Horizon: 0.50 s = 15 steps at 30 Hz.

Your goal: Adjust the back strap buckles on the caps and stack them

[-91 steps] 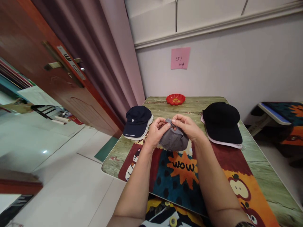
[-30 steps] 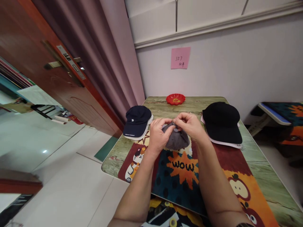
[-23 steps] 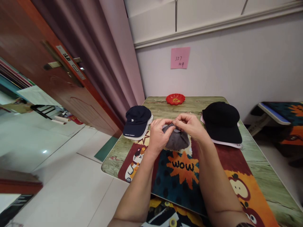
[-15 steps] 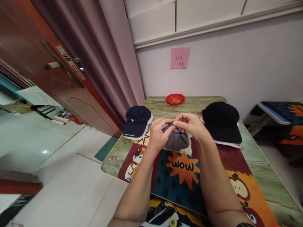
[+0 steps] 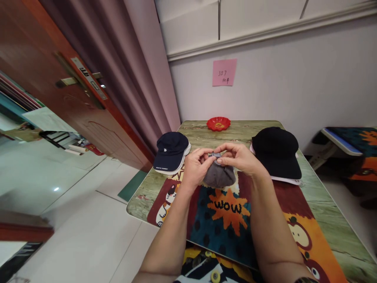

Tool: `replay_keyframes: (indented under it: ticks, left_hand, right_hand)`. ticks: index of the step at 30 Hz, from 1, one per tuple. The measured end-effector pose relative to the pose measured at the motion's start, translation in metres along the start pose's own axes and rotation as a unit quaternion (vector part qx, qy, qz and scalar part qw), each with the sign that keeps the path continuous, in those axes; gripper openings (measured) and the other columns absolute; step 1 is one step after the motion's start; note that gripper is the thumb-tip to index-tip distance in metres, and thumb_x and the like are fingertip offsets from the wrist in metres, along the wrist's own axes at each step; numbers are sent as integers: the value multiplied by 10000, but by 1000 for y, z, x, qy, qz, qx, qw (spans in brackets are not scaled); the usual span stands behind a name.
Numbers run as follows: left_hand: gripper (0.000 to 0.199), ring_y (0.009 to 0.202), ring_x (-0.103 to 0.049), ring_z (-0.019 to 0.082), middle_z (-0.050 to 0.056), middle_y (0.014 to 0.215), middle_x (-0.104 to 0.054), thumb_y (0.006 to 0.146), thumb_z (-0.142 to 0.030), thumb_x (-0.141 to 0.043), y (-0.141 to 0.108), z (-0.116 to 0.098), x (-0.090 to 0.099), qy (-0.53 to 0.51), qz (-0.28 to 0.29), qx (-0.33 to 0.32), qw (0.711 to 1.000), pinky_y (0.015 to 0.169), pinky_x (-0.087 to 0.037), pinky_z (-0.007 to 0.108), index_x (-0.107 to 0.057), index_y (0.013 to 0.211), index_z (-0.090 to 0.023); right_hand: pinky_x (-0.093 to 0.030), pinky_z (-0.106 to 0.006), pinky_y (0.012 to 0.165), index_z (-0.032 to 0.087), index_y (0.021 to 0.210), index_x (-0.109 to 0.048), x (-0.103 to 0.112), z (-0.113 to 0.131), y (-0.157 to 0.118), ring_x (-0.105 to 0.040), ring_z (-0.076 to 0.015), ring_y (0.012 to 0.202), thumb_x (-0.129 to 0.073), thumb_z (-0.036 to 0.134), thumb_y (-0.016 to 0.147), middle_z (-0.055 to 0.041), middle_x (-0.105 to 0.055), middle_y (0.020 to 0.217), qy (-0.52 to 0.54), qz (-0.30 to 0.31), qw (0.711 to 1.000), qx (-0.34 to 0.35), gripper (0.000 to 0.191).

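Note:
A grey cap (image 5: 219, 175) is between my hands over the middle of the table, its crown toward me. My left hand (image 5: 196, 164) grips the cap's upper left edge with bent fingers. On the other side, my right hand (image 5: 239, 158) pinches a strap or band at the cap's top between thumb and fingers. The two sets of fingertips nearly meet there. My fingers hide part of the strap, and the cap's brim is not visible.
A navy cap (image 5: 171, 151) lies on a white one at the table's left. On the right, a black cap (image 5: 276, 151) rests on pale caps. A red scalloped dish (image 5: 218, 124) stands at the back. A patterned mat (image 5: 203, 224) covers the table's front. An open door (image 5: 97, 118) is at left.
My right fingers have shifted slightly and spread a little, so more of the grey strap shows between my hands. The other caps and the dish stay where they were.

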<state>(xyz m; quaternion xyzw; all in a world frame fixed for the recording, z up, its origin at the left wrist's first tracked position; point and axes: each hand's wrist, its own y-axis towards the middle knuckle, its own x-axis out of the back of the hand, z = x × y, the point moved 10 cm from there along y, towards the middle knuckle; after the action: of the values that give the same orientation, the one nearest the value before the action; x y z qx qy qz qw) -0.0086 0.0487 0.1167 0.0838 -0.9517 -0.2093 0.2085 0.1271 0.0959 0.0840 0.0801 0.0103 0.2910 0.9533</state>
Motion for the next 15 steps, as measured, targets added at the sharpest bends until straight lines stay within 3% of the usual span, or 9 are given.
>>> replay_keyframes:
  ticks: [4, 7, 11, 15]
  left_hand:
    - [228, 620, -546, 105, -3, 705, -648, 724, -260, -782, -1, 19, -3, -122, -5, 101, 987, 599, -426, 229, -775, 928, -160]
    - [275, 608, -569, 106, 16, 711, -686, 659, -262, -818, -3, 26, -4, -192, -14, 157, 969, 577, -437, 221, -779, 905, -145]
    - [291, 585, -588, 107, 37, 699, -710, 684, -311, -803, -5, 27, -8, -244, -1, 181, 953, 548, -447, 216, -783, 917, -138]
    - [262, 534, -549, 79, 20, 683, -698, 681, -293, -803, -6, 31, -7, -255, -21, 185, 949, 531, -440, 207, -776, 887, -134]
  right_hand:
    - [-418, -220, 530, 158, 993, -680, -4, 4, 3, -559, -101, 557, -832, 334, 720, 38, -623, 631, -12, -8, 1000, 26, 358]
    - [-454, -229, 558, 161, 969, -675, -7, 6, 5, -596, -110, 583, -827, 335, 719, 23, -654, 669, -2, -24, 999, 36, 341]
    - [-528, -268, 643, 163, 947, -678, -7, 6, 6, -676, -149, 671, -830, 345, 704, -13, -711, 737, 16, -44, 998, 35, 339]
    - [-516, -254, 606, 163, 946, -687, -7, 8, 5, -663, -142, 641, -813, 323, 710, -10, -702, 718, -21, -55, 997, 42, 312]
